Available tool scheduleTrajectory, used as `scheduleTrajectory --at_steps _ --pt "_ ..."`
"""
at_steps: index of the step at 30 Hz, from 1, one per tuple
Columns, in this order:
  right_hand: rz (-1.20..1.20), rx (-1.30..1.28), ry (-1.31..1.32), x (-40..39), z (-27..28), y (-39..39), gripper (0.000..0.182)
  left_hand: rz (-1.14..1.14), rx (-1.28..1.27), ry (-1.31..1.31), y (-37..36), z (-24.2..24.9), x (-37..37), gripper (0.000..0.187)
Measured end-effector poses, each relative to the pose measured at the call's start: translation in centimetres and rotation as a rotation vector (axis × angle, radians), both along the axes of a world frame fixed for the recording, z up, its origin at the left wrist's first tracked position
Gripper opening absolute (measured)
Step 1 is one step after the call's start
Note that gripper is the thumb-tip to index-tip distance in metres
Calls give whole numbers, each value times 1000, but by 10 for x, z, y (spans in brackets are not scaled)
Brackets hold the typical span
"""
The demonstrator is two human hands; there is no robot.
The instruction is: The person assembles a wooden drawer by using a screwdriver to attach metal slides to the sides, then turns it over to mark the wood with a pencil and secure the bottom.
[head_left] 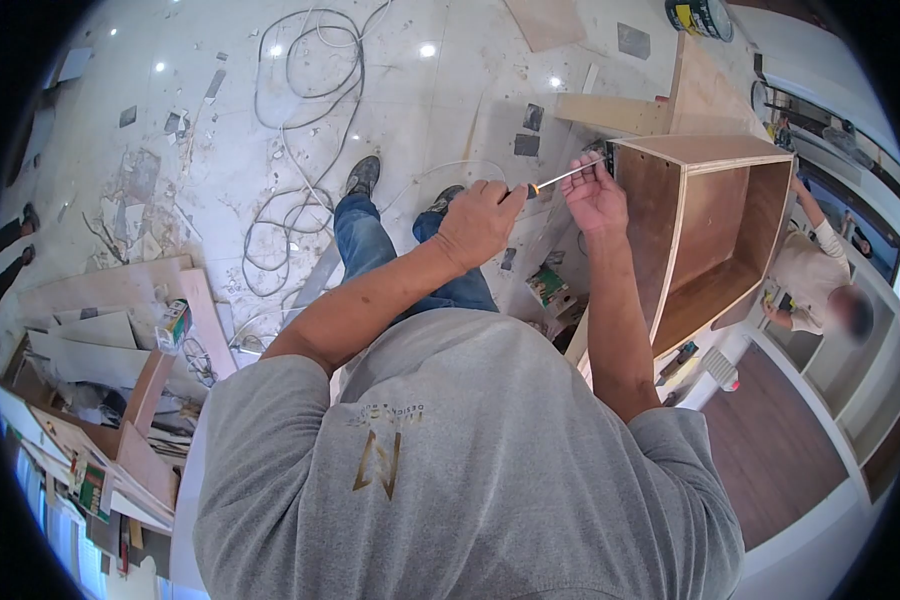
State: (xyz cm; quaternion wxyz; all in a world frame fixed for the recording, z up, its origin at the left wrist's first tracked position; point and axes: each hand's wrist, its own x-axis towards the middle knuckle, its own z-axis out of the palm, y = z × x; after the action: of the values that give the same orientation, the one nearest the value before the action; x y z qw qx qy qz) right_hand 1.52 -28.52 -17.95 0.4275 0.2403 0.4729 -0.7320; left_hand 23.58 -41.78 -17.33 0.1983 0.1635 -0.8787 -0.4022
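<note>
My left hand (480, 222) is closed around the handle of a screwdriver (560, 180), whose thin metal shaft has an orange collar. The shaft points right toward the outer left side of an open plywood box (710, 215). My right hand (595, 195) pinches the far end of the shaft close to the box's upper left corner. The tip itself is hidden behind my fingers. Both forearms reach forward over my jeans and shoes.
White cable (305, 130) loops over the dusty tiled floor ahead. Plywood offcuts and boards (120, 300) are piled at the left. A paint can (700, 15) stands at the top right. Another person (820, 285) crouches beyond the box, to the right.
</note>
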Motion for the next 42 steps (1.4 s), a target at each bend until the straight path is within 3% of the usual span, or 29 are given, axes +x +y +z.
scheduleTrajectory --at_steps 3,6,9,16,20,22,23,24,28,32,34,36,38,41,42 --pt "-27 9 2 1 0 -2 18 -18 -193 11 -4 9 0 34" --pt "-2 -4 9 1 0 0 20 -26 -140 -31 5 -1 -2 34" --pt "47 -19 24 2 0 5 20 -60 688 -52 9 -5 -11 27" --pt "249 -63 98 6 11 -5 15 -67 2268 -439 -39 -8 -22 23" --pt "200 66 133 8 9 -14 12 197 1116 -276 -31 5 -19 25" --pt "169 93 137 10 7 -17 10 194 919 -116 -23 1 -11 23" --pt "148 126 138 10 5 -17 11 212 974 -104 -19 3 -8 22" --pt "129 159 140 11 5 -16 12 254 1194 -150 -15 5 -7 21" --pt "51 280 124 11 2 -24 14 314 2376 -398 -26 -16 -11 20" --pt "-18 330 106 12 1 -29 14 361 1975 -350 -24 23 -13 23" --pt "-7 328 122 13 4 -29 15 385 1308 -98 -1 4 -10 25" --pt "-26 340 114 12 3 -34 14 391 1067 -30 -4 11 -14 25" --pt "-16 270 122 16 2 -35 13 407 1272 -149 -10 21 -11 25" --pt "61 82 135 26 11 -31 12 463 2230 -353 -40 12 -16 25" --pt "105 40 117 32 17 -34 12 454 2202 -356 -44 14 -17 24"
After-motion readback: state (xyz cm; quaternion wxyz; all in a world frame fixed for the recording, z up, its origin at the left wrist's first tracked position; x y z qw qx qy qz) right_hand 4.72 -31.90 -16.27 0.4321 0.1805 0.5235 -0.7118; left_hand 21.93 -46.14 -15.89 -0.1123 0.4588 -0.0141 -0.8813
